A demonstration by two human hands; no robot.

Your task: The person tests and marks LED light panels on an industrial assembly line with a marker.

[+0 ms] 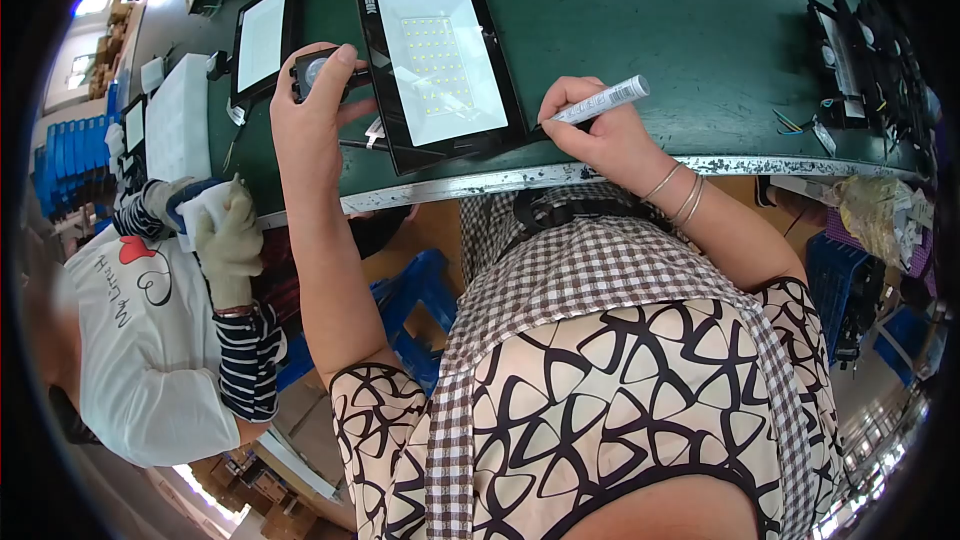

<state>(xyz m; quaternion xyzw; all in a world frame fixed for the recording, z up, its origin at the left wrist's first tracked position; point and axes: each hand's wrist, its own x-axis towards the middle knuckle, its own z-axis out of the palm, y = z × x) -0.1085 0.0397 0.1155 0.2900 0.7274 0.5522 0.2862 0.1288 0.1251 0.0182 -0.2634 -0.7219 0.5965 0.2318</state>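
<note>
An LED floodlight (440, 65) with a black frame and a grid of yellow LEDs behind its glass is propped at a tilt near the table's front edge. My left hand (318, 110) is closed on a small black sensor housing (305, 73) with a round lens, at the floodlight's left side. A white cable piece shows below those fingers. Between the fingers of my right hand (600, 135) is a grey-white marker pen (610, 100), its dark tip right at the floodlight's lower right edge.
Another floodlight (265, 40) lies to the left, beside a white foam block (182, 120). More black lamps with loose wires (850, 60) stand at the right of the green table (660, 20). A gloved co-worker (150, 320) is close on my left, near blue stools (415, 305).
</note>
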